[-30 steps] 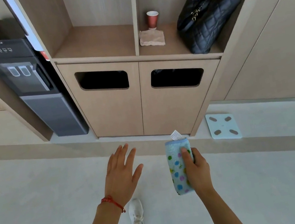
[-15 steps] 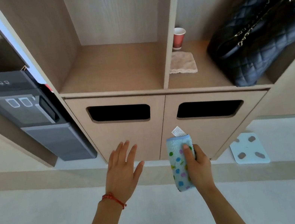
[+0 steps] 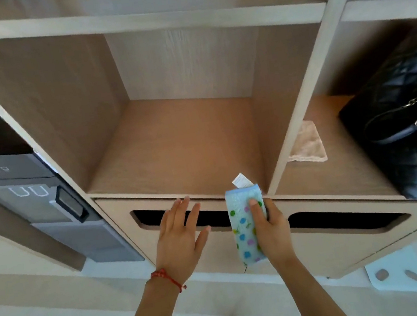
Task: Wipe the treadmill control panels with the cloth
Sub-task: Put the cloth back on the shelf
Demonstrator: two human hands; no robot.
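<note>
My right hand grips a folded light-blue cloth with coloured dots and a white tag on top. It holds the cloth upright, just in front of the edge of the middle wooden cubby. To the cloth's left, my left hand is flat with fingers spread and holds nothing, hovering in front of the cabinet's left slot. A red string bracelet is on the left wrist. No treadmill or control panel is in view.
A wooden shelf unit fills the view. A black water dispenser stands at the left. The right cubby holds a beige cloth and a black quilted bag. A light-blue scale lies on the floor at right.
The shelf unit has grown much larger and closer in view. Both hands have risen from floor level to the edge of the middle cubby. The grip on the cloth is unchanged.
</note>
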